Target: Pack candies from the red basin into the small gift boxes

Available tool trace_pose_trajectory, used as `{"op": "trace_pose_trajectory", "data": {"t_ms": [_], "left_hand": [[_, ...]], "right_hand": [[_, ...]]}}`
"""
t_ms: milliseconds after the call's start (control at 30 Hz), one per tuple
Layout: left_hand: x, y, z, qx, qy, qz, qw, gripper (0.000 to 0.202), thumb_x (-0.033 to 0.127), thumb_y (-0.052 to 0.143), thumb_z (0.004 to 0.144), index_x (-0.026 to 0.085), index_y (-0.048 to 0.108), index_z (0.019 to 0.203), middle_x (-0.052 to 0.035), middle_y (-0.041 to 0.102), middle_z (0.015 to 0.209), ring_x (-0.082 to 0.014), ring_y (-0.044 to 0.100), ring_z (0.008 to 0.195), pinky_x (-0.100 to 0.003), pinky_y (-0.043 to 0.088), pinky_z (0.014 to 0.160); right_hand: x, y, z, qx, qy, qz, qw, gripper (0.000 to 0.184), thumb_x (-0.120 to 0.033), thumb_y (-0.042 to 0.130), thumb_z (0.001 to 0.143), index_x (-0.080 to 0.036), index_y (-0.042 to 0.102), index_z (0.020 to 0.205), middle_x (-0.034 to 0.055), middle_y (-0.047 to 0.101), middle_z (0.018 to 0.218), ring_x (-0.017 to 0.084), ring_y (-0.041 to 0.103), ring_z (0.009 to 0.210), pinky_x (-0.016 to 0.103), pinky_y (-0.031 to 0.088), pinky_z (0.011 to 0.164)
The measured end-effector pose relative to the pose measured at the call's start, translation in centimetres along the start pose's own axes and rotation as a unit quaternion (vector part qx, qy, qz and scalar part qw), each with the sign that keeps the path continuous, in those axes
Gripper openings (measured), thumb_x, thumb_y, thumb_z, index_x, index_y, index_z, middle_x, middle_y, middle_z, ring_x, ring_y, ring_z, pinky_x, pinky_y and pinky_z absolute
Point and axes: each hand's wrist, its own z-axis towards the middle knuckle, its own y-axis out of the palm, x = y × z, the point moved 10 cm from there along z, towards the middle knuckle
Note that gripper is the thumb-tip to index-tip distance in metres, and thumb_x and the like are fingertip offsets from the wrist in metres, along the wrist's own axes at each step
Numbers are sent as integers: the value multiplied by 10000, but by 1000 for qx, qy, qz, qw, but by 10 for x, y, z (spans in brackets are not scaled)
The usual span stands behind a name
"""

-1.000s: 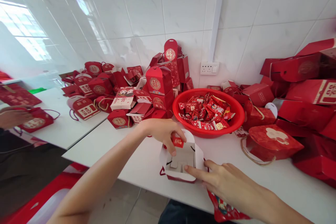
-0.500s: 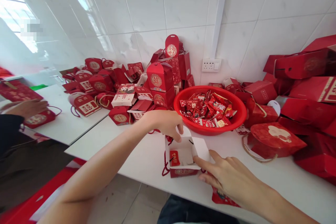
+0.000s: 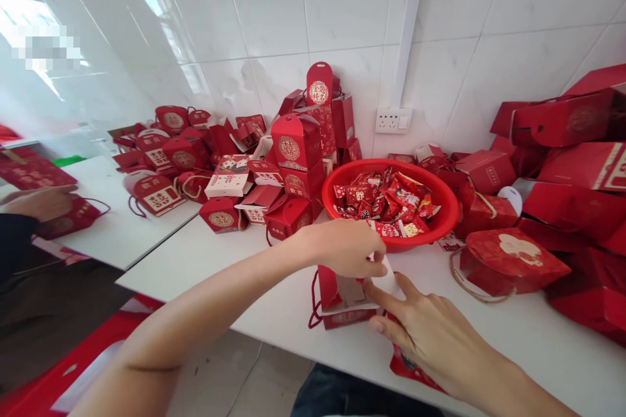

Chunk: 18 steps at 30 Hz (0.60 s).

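A small red gift box (image 3: 342, 303) with a white inside and a red cord handle stands on the white table (image 3: 235, 287) in front of me. My left hand (image 3: 345, 251) curls over its top and pinches a white flap. My right hand (image 3: 430, 332) comes from the right, its fingers pressing a flap at the box's right side. Just behind the box sits a red plastic basin (image 3: 443, 218) full of wrapped red sweets (image 3: 386, 202). A red packet (image 3: 411, 368) lies under my right wrist at the table's front edge.
Piles of red gift boxes (image 3: 293, 150) stand at the back left, with larger red boxes (image 3: 562, 163) stacked on the right. A wall socket (image 3: 394, 120) is behind the basin. At the far left another person's hand (image 3: 42, 202) rests on a red pouch.
The box was open with a red sweet dropped inside. My left hand has moved over the top and folded the flaps inward, and my right hand has closed in on the right flap.
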Motion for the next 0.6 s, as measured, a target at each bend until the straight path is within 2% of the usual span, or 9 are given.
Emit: {"op": "trace_pose_trajectory", "data": {"t_ms": [67,167,267,333,433,533,600], "left_hand": [[-6,11,2,-26,-7,6,1000,253,333,569,957,171,759,920,-77,740,842,-198,612,714,-296,338,588],[-19,16,-6,-33,-15,-4,999,204,325,668,887,186,755,1008,-63,734,887,-202,623,756,-283,343,583],[-31,17,-23,-35,-18,-25,999,372,296,786,761,247,738,1126,-26,716,914,-202,637,790,-263,366,588],[-39,17,-35,-22,-21,-51,998,421,274,793,738,264,725,1152,-14,706,960,-202,653,835,-255,417,635],[-47,16,-51,38,-27,-91,995,447,215,741,769,247,691,1211,-30,692,1131,-222,671,987,-280,498,797],[-49,19,-64,122,-30,-114,985,510,135,678,788,242,648,1286,-68,625,1331,-246,642,1165,-328,518,963],[-48,23,-73,185,-39,-124,974,487,167,644,848,244,621,1329,-104,549,1447,-264,601,1265,-362,513,1029]], "right_hand": [[0,0,-1,-8,0,-1,1000,475,-550,374,1032,-359,552,1429,132,692,1104,220,722,634,271,433,551],[5,0,-4,-20,9,6,1000,488,-545,375,1034,-370,518,1466,143,686,1150,235,738,661,294,473,588],[12,3,-5,-29,24,38,999,495,-552,361,1036,-390,505,1481,144,670,1244,253,751,712,330,514,638],[17,4,-5,-27,30,64,997,498,-557,359,1035,-403,500,1487,136,661,1288,266,756,746,358,536,668],[20,4,-4,-15,29,98,995,503,-549,378,1033,-403,487,1501,137,633,1367,286,762,816,399,563,728],[22,4,-5,-15,19,124,992,514,-541,404,1029,-401,460,1520,136,604,1425,304,761,910,429,573,805],[24,1,-7,-24,17,145,989,532,-556,402,1026,-415,421,1539,121,636,1387,306,752,958,438,571,841]]}}
